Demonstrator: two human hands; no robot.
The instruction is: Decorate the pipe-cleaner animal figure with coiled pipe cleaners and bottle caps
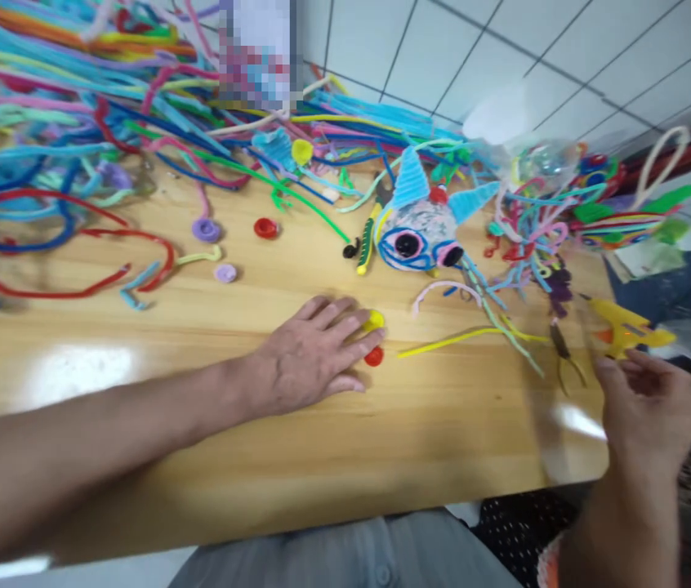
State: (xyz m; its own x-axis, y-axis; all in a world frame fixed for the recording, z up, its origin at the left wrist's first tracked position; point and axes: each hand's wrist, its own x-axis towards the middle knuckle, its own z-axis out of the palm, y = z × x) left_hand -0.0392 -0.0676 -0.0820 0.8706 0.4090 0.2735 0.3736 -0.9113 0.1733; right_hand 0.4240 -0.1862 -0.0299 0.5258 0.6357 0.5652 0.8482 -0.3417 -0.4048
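Observation:
My left hand [314, 359] lies palm down on the wooden table with its fingers stretched out. Under and beside its fingertips are a yellow disc [373, 321] and a small red coil [373, 356], both partly covered. At the right edge of the table, my right hand [652, 400] has its fingers curled at the handle of a yellow hot glue gun [630, 325], whose nozzle points left. A craft animal head [419, 229] with blue ears and black eyes sits beyond my left hand.
Pipe cleaners [106, 106] are heaped at the back left. Coiled discs, one red [265, 228] and one purple [206, 229], lie forward of them. Green-handled pliers [367, 243] rest beside the head. Other pliers [562, 355] and a yellow pipe cleaner [449, 340] lie at right.

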